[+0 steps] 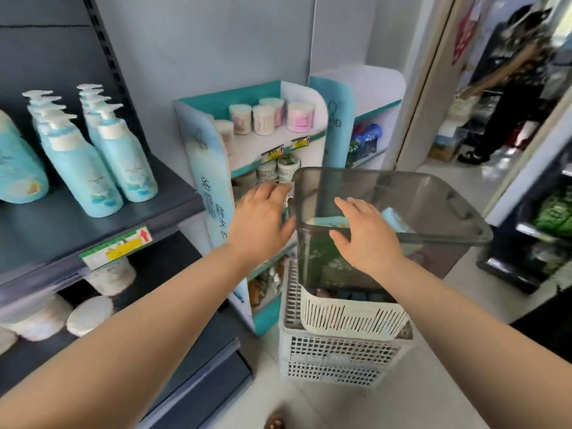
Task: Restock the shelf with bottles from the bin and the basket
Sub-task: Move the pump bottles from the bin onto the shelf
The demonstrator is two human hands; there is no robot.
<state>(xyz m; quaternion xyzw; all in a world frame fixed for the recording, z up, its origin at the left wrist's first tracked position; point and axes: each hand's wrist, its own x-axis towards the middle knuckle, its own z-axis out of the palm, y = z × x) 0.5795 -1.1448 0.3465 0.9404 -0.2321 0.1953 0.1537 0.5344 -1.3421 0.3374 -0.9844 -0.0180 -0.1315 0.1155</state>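
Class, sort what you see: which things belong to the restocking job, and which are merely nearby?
Job: shelf, bottles, bin, basket, left hand, right hand.
Nearby: swab tubs, display stand, crate, price tag.

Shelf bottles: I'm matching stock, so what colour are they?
Light blue bottles, white pumps; head view.

**Shelf aisle: bin stack and both hands**

Dark shelf, left: pale-blue pump bottles upright in rows. Centre: clear grey bin atop a white slotted basket, itself on a white crate — a blue bottle lies inside the bin. Left hand at the bin's left side, fingers relaxed; right hand spread over its near rim. Teal display stand beyond.
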